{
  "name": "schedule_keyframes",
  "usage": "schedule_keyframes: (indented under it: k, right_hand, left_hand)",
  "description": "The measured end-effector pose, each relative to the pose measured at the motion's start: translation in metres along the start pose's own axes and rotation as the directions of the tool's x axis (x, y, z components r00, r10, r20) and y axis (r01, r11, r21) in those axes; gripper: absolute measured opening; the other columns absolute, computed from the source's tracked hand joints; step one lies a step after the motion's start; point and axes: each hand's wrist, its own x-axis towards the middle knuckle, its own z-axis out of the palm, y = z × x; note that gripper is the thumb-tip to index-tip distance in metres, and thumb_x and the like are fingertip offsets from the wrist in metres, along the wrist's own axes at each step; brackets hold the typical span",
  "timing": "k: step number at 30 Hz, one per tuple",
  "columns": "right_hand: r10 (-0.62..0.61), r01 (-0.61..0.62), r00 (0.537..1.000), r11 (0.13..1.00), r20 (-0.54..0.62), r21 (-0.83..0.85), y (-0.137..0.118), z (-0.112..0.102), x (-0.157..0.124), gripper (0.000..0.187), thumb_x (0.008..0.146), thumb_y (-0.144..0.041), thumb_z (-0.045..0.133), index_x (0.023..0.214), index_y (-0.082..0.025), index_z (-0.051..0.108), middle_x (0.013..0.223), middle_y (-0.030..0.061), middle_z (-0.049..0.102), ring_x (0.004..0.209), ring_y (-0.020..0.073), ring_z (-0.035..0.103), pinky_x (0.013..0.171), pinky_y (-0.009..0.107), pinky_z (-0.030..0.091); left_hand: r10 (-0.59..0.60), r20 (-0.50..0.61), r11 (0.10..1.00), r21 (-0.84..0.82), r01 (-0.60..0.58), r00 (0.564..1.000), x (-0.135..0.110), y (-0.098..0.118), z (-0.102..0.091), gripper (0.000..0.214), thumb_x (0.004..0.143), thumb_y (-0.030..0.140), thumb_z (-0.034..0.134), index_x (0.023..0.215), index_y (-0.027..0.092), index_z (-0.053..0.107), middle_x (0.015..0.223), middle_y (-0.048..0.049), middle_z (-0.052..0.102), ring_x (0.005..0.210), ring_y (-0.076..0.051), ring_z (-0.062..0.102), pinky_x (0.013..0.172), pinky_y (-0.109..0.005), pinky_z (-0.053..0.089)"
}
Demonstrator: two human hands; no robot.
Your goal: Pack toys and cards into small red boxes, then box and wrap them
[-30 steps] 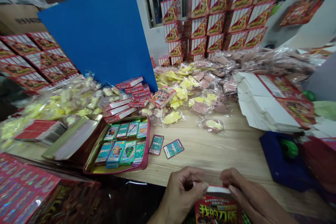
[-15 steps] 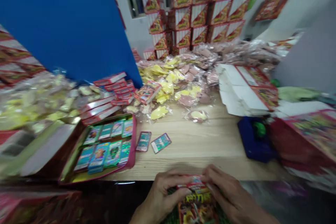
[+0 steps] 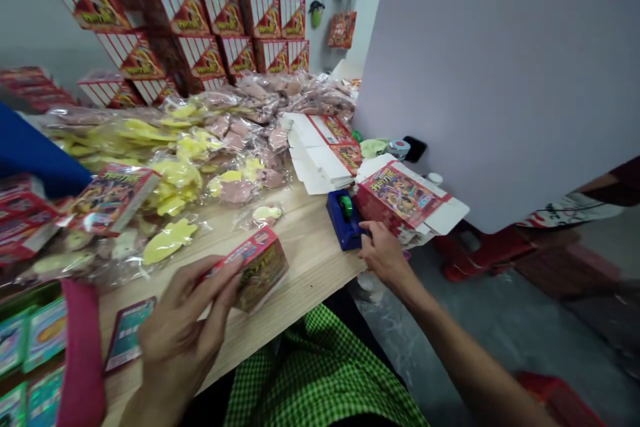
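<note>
The left hand (image 3: 183, 320) has a closed grip on a small red printed box (image 3: 261, 269). Thumb and fingers pinch it at one end, and the box is lifted above the wooden counter (image 3: 305, 267), to the left of the blue tape dispenser (image 3: 344, 219). The right hand (image 3: 385, 255) has a loose, open grip, just beside the dispenser, and I see nothing held in it. To the right of the dispenser lies a flat red carton (image 3: 400, 195) with white flaps open, and behind it are flat white-and-red box blanks (image 3: 323, 150). The risk, I judge, is that the pinch on the small box is only at its end, so a loose finger could drop it on the yellow shapes in clear bags (image 3: 167, 240) left of the dispenser. The carton also seems to reach past the counter edge, so a knock could send it to the floor (image 3: 500, 307).
</note>
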Motion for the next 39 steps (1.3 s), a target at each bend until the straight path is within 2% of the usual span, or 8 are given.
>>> schedule_keyframes:
  k: [4, 11, 20, 26, 30, 34, 36, 39]
  right_hand:
    - [0.138, -0.143, 0.988, 0.987, 0.065, 0.076, 0.001, 0.009, 0.018, 0.015, 0.090, -0.017, 0.055, 0.102, -0.015, 0.064, 0.073, 0.0045, 0.067, 0.049, 0.0159, 0.063, 0.041, 0.023, 0.043]
    - [0.231, -0.267, 0.960, 0.928, 0.161, 0.259, 0.002, 0.003, 0.029, 0.009, 0.089, -0.020, 0.062, 0.082, -0.016, 0.057, 0.066, 0.0007, 0.065, 0.050, 0.0140, 0.068, 0.043, 0.018, 0.049]
    - [0.118, -0.159, 0.984, 0.922, 0.137, 0.354, 0.003, 0.000, 0.015, 0.019, 0.079, -0.029, 0.068, 0.077, -0.021, 0.052, 0.071, -0.0038, 0.062, 0.064, 0.0159, 0.072, 0.060, 0.023, 0.057]
    - [0.102, -0.100, 0.995, 0.967, 0.001, 0.233, 0.028, 0.012, -0.003, 0.024, 0.072, -0.032, 0.067, 0.061, -0.022, 0.047, 0.062, -0.0014, 0.053, 0.070, 0.0206, 0.063, 0.071, 0.033, 0.055]
    - [-0.085, 0.095, 0.992, 0.990, -0.094, 0.103, 0.022, 0.001, -0.021, 0.014, 0.073, -0.029, 0.064, 0.066, -0.023, 0.054, 0.078, 0.0030, 0.059, 0.079, 0.0212, 0.058, 0.074, 0.033, 0.049]
    - [-0.366, 0.354, 0.919, 0.930, 0.145, 0.103, -0.006, 0.007, -0.050, 0.013, 0.089, -0.032, 0.058, 0.078, -0.024, 0.057, 0.069, 0.0005, 0.062, 0.060, 0.0169, 0.055, 0.059, 0.029, 0.043]
    - [-0.434, 0.352, 0.847, 0.891, 0.308, 0.287, -0.024, 0.021, -0.065, 0.017, 0.094, -0.035, 0.055, 0.081, -0.023, 0.057, 0.063, -0.0015, 0.060, 0.054, 0.0146, 0.053, 0.054, 0.027, 0.042]
    - [-0.479, 0.214, 0.735, 0.836, 0.480, 0.506, -0.050, 0.046, -0.079, 0.015, 0.095, -0.035, 0.056, 0.097, -0.021, 0.063, 0.059, -0.0036, 0.059, 0.049, 0.0119, 0.051, 0.049, 0.025, 0.041]
  left_hand:
    - [0.097, 0.045, 0.995, -0.004, -0.097, 0.994, 0.000, -0.005, 0.018, 0.034, 0.093, 0.008, 0.065, 0.121, 0.026, 0.071, 0.113, -0.0039, 0.066, 0.093, -0.013, 0.067, 0.078, -0.021, 0.057]
    - [0.085, 0.080, 0.996, -0.024, -0.083, 0.993, -0.006, -0.004, 0.012, 0.036, 0.093, 0.008, 0.066, 0.123, 0.027, 0.069, 0.115, -0.0041, 0.065, 0.094, -0.014, 0.067, 0.078, -0.023, 0.058]
    - [0.109, 0.102, 0.994, 0.003, -0.110, 0.989, -0.006, -0.002, 0.013, 0.034, 0.093, 0.009, 0.066, 0.124, 0.025, 0.068, 0.120, -0.0050, 0.068, 0.100, -0.015, 0.071, 0.087, -0.025, 0.061]
    - [0.120, 0.069, 0.990, 0.072, -0.125, 0.990, -0.008, -0.002, 0.013, 0.030, 0.092, 0.011, 0.068, 0.120, 0.024, 0.069, 0.118, -0.0059, 0.073, 0.097, -0.018, 0.074, 0.089, -0.032, 0.062]
    - [0.113, 0.058, 0.991, 0.067, -0.117, 0.992, -0.010, 0.001, 0.015, 0.024, 0.091, 0.009, 0.069, 0.113, 0.020, 0.070, 0.120, -0.0097, 0.072, 0.101, -0.020, 0.074, 0.086, -0.032, 0.064]
    - [0.150, 0.047, 0.988, 0.037, -0.151, 0.988, -0.014, 0.005, 0.019, 0.025, 0.090, 0.005, 0.068, 0.113, 0.016, 0.067, 0.118, -0.0131, 0.073, 0.102, -0.019, 0.075, 0.086, -0.030, 0.064]
    - [0.175, 0.056, 0.983, 0.048, -0.178, 0.983, -0.016, 0.007, 0.019, 0.027, 0.090, 0.003, 0.067, 0.115, 0.015, 0.067, 0.115, -0.0133, 0.075, 0.101, -0.019, 0.075, 0.088, -0.030, 0.063]
    - [0.205, 0.066, 0.974, 0.085, -0.210, 0.977, -0.016, 0.007, 0.016, 0.024, 0.092, 0.005, 0.066, 0.114, 0.015, 0.067, 0.114, -0.0140, 0.077, 0.100, -0.019, 0.077, 0.089, -0.029, 0.063]
